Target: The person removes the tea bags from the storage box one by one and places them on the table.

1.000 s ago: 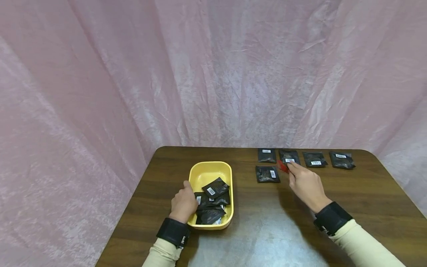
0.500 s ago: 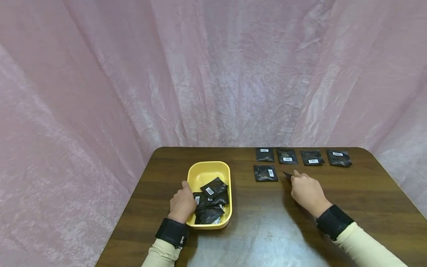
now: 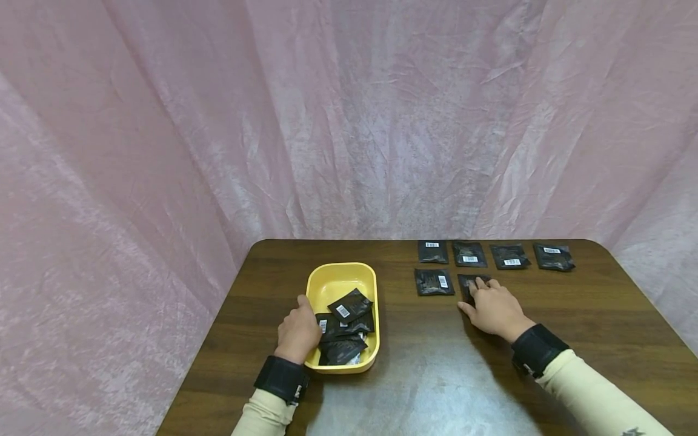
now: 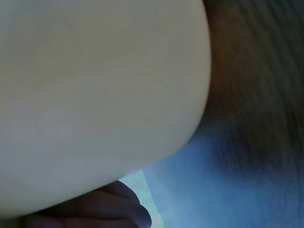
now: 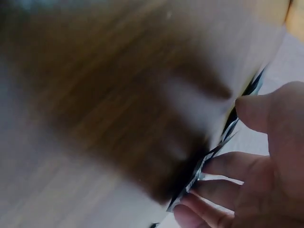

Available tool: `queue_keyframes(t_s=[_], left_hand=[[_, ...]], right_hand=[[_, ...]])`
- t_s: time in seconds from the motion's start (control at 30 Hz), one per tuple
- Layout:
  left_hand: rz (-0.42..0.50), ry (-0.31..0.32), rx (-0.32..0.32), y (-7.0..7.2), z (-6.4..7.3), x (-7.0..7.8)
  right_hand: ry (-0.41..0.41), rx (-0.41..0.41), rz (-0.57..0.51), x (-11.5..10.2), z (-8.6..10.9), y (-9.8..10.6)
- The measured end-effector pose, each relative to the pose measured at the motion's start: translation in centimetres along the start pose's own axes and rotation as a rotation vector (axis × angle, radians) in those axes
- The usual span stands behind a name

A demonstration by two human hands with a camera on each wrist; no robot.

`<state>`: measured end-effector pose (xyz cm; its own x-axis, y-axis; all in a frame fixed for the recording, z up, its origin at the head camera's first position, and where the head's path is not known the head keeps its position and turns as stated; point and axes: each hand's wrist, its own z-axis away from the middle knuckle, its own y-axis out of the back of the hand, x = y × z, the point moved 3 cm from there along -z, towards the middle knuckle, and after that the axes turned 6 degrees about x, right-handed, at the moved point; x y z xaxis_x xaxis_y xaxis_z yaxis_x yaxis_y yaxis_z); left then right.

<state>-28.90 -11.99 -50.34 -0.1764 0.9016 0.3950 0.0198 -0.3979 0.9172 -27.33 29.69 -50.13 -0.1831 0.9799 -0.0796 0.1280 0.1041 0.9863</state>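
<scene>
Brown wooden table (image 3: 420,351) | yellow bin (image 3: 329,284), left | six black packets (image 3: 434,282), right

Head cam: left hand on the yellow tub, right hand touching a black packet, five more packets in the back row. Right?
Not five: the head view shows four packets in the back row. Left hand on the yellow tub, right hand touching a black packet: correct.

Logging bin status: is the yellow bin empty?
Not empty: several black packets lie in the yellow bin, piled toward its near end.
</scene>
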Motion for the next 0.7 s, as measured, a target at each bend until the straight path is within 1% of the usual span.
queue_keyframes(t_s=[0.07,0.2,0.37,0.57,0.7], left_hand=[[-0.001,0.0,0.001,-0.04,-0.04,-0.02],[-0.004,-0.004,0.006,-0.13,-0.12,-0.01],[0.002,-0.002,-0.003,-0.17,-0.1,0.04],[-0.004,-0.007,0.013,-0.06,-0.07,0.03],[0.0,-0.005,0.01,-0.08,-0.13,-0.05]], right_hand=[[-0.005,-0.031,0.008,0.13,-0.24,-0.26],[-0.017,-0.056,-0.009,0.29,-0.61,-0.84],[-0.028,-0.062,-0.042,0.4,-0.66,-1.02],[-0.024,-0.064,-0.048,0.43,-0.67,-1.0],[-0.021,-0.067,-0.046,0.42,-0.68,-0.87]])
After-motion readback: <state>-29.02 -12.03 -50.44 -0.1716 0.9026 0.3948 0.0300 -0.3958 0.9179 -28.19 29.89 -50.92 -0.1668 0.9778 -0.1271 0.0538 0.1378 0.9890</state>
